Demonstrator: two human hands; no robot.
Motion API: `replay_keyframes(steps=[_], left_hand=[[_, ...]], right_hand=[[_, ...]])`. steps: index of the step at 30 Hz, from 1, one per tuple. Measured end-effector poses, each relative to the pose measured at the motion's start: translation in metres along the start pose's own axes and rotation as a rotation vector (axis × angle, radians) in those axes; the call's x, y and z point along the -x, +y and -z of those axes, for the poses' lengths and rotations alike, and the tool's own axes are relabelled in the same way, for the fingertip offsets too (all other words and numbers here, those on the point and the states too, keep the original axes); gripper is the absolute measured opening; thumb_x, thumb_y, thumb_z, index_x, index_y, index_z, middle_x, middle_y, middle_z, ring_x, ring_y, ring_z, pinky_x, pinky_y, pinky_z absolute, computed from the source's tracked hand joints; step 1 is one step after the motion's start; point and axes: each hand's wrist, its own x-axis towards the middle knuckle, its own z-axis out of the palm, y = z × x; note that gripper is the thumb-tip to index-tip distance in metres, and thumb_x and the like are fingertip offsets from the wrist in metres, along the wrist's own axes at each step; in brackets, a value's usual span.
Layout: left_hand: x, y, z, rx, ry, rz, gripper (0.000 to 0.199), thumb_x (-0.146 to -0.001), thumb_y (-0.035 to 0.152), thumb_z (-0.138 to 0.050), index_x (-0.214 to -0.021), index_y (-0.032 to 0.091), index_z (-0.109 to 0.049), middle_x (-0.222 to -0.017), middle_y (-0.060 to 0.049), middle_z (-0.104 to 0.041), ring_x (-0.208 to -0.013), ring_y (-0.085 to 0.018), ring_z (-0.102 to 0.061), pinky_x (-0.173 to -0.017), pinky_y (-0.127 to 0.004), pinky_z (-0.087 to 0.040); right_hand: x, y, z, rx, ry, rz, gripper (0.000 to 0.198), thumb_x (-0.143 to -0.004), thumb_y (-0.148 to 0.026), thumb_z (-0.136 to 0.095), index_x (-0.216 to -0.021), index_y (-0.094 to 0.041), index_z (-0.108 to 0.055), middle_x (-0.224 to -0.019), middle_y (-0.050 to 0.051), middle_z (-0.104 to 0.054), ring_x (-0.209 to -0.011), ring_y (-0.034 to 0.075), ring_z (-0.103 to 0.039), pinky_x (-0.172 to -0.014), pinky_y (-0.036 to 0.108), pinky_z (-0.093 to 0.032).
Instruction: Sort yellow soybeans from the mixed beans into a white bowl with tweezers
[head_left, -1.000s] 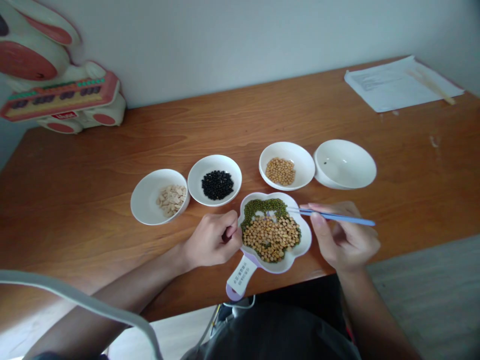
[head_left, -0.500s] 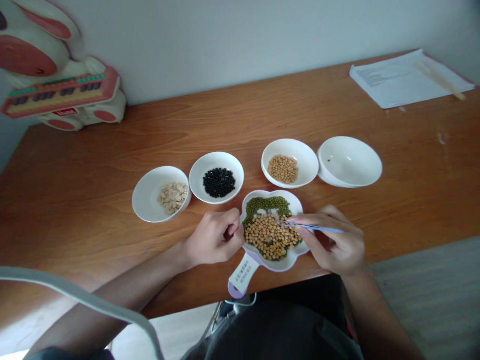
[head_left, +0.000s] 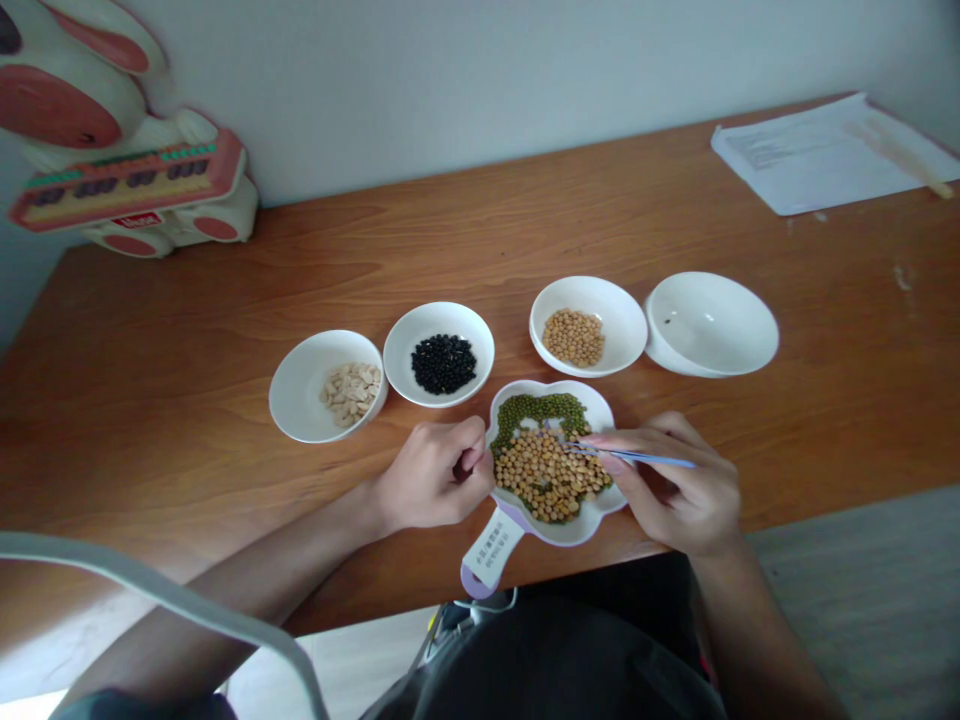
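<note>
My right hand (head_left: 679, 485) pinches a pair of light-blue tweezers (head_left: 652, 459), whose tips reach in among the beans of a flower-shaped white and purple dish (head_left: 577, 530). Yellow soybeans (head_left: 551, 468) cover most of that dish, and green mung beans (head_left: 540, 406) lie along its far side. Whether the tips grip a bean is too small to tell. Closed, with fingers curled, my left hand (head_left: 439, 475) rests against the dish's left rim; it seems to hold that rim. The labelled handle (head_left: 491, 550) points toward me.
Behind the dish stand white bowls with pale flat pieces (head_left: 351, 393), black beans (head_left: 444, 364) and soybeans (head_left: 574, 337). A fourth bowl (head_left: 712, 325) has one dark speck. A toy with a keyboard (head_left: 127, 185) is far left, papers (head_left: 832, 155) far right. A grey cable (head_left: 165, 595) crosses lower left.
The view has shifted slightly, so the bowls and dish appear a little farther right. Both hands keep nearly the same pose, with the tweezers still among the beans.
</note>
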Motion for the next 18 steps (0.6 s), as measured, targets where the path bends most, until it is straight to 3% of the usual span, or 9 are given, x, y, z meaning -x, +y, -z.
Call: replay_keyframes(steps=[13,18], left_hand=[[0.0005,-0.0007,0.0001,0.013,-0.006,0.009,0.027,-0.084,0.009,-0.054,-0.075,0.024,-0.033,-0.059,0.009,-0.038,-0.049,-0.007,-0.034,-0.048,-0.022,-0.026],[0.0019,-0.0024,-0.0009,0.036,0.001,0.008,0.029,-0.082,0.005,-0.055,-0.076,0.023,-0.033,-0.06,0.01,-0.038,-0.049,-0.006,-0.032,-0.048,-0.022,-0.024]], right_hand=[[0.0024,0.0014,0.0002,0.005,-0.025,-0.018,0.038,-0.086,-0.008,-0.075,-0.117,-0.03,-0.077,-0.098,-0.001,-0.085,-0.07,0.017,-0.071,-0.064,0.035,-0.055],[0.0023,0.0017,0.0012,0.043,0.069,0.004,0.045,-0.085,-0.005,-0.075,-0.121,-0.032,-0.076,-0.098,-0.003,-0.085,-0.068,0.017,-0.072,-0.062,0.037,-0.053]])
